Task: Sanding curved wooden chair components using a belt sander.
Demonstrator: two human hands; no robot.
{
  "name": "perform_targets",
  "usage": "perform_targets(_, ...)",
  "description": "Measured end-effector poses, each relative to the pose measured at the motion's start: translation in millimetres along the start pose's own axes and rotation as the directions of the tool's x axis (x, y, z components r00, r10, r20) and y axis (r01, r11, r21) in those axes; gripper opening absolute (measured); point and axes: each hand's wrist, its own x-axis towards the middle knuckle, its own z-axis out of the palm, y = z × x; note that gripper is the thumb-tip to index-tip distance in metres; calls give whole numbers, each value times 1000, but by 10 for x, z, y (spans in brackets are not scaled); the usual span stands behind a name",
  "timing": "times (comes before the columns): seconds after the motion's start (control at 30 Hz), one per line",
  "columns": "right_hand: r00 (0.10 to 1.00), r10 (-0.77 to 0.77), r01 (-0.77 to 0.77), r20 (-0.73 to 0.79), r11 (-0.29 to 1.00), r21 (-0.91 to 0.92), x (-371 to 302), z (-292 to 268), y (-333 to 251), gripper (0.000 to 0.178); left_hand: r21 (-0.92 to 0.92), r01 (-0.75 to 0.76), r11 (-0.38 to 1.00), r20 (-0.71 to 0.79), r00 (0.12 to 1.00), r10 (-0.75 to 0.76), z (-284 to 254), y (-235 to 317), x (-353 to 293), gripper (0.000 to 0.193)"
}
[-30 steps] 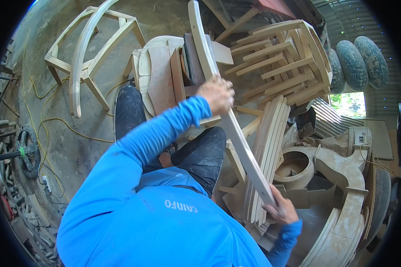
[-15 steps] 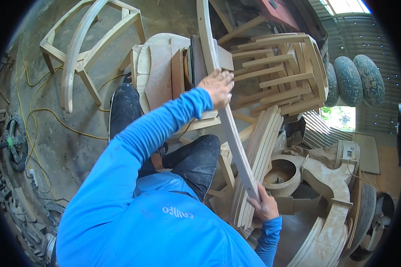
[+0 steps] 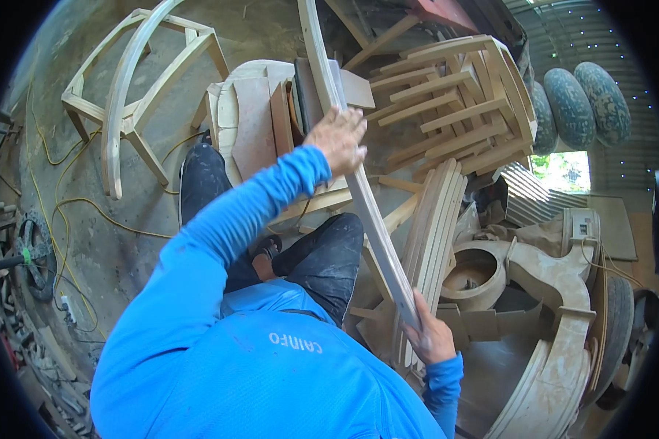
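A long, curved wooden strip (image 3: 377, 219) slants from the top of the view down to my right side. My right hand (image 3: 432, 338) is wrapped round its near end. Farther up, my left hand (image 3: 337, 141) lies across the strip with its fingers bent over the edge; whether anything is under the palm is hidden. Beneath the strip's middle stands a wooden seat piece (image 3: 252, 124), with boards leaning together beside it. A bundle of similar curved strips (image 3: 436, 227) lies just right of the one I hold.
A wooden chair frame (image 3: 135, 110) stands at the far left, near a yellow cable (image 3: 102, 212) on the floor. Slatted wooden frames (image 3: 461, 110) are stacked at the far right. A large pale machine casing (image 3: 556, 278) and a tyre (image 3: 615, 329) sit on the right.
The strip and both hands appear slightly farther left, and the strip slants a little more. The whole view has also shifted slightly. Both hands keep their places on the strip.
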Motion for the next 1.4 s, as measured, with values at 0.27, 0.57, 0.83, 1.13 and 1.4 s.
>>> perform_targets(0.27, 992, 119, -119, 51, 993, -6, -689, 121, 30, 81, -171, -18, 985, -84, 996, 4, 11, 602, -389, 64)
perform_targets(0.57, 998, 56, -55, 12, 995, -86, 630, -66, -311, 80, -20, 34, 999, 95, 995, -32, -108, -528, 487, 66)
perform_targets(0.83, 1000, -19, 15, 23, 991, 133, 378, 118, -93, 83, 88, 37, 995, 137, 989, -49, -157, -310, 159, 67)
perform_targets(1.13, 800, 93, -553, 592, 499, 668, -854, 336, 828, 60, -234, -37, 971, -30, 999, 31, -12, 1028, -779, 62)
perform_targets(1.4, 823, -100, -439, 559, 514, 737, 259, 1049, 1095, 41, 54, -57, 997, 45, 997, 55, 120, 295, -37, 58)
